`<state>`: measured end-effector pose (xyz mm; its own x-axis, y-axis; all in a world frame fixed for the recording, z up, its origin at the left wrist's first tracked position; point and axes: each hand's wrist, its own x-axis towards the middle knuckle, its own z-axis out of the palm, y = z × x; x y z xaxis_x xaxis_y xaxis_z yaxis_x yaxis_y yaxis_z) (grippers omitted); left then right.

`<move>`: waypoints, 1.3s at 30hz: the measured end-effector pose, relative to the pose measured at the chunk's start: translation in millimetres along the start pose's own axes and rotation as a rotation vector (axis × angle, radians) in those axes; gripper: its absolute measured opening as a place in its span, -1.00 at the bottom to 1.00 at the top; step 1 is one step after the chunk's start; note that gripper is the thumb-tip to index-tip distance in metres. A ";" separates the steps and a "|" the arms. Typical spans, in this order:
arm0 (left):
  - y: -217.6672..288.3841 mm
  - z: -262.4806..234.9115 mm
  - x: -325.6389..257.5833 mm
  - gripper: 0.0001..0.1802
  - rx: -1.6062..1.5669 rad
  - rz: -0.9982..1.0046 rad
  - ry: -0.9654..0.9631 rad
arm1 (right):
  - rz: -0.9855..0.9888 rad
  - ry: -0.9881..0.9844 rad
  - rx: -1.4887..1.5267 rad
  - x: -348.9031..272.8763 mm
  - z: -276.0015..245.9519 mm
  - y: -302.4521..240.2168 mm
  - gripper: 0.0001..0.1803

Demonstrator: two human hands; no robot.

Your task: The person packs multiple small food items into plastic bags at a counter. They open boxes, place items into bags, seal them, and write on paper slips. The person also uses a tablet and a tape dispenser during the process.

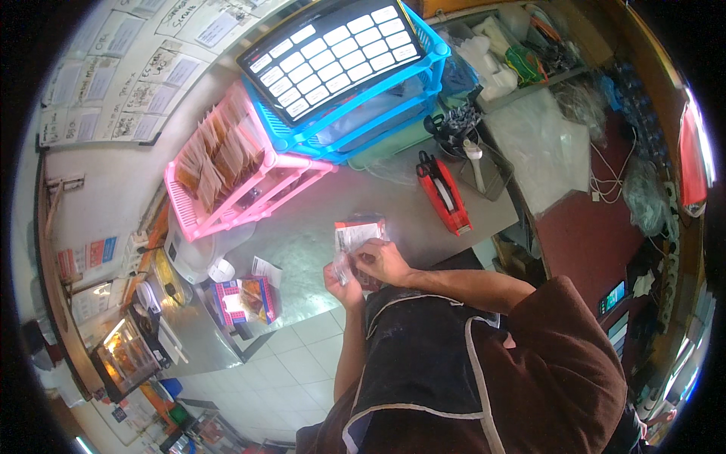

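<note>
Landmark: pink basket (203,227) on the steel counter (302,250).

- Near side of basket: checked carton (240,301), close to the counter's edge; an elbow swing could tip it, in my judgement.
- Right of basket, nearer the person: left hand (345,284), fingers curled in, closed on a clear plastic piece (342,267). Likely risk: thin film slips or tears if pulled unevenly.
- Slightly further right of basket: red-and-white packet (360,229), partly hidden beneath the hands; a forearm brush could shift it.
- Next, same side of basket: right hand (383,262), fingers bent inward beside the clear plastic piece. Fingertips partly hidden; cannot tell how far open, or whether they pinch the film.
- Far right of basket: red tape dispenser (442,195), well apart from both hands.
</note>
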<state>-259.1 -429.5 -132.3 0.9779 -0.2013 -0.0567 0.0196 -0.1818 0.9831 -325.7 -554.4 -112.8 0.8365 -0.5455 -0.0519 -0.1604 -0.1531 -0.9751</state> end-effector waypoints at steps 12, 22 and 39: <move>-23.3 -4.2 -8.1 -0.72 -0.065 0.133 -0.059 | 0.027 -0.019 -0.003 13.2 1.1 -2.9 -0.81; -11.9 -5.1 -9.8 -0.73 0.119 0.163 -0.054 | 0.194 -0.131 -0.254 37.3 17.0 -2.2 -0.82; -4.3 9.5 8.4 -0.85 0.012 -0.048 0.092 | 0.260 -0.243 0.029 24.8 -12.0 23.4 -0.86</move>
<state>-253.0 -439.6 -138.7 0.9908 -0.1032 -0.0874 0.0653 -0.2009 0.9774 -315.0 -581.5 -134.3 0.8706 -0.3505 -0.3453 -0.3720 -0.0097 -0.9282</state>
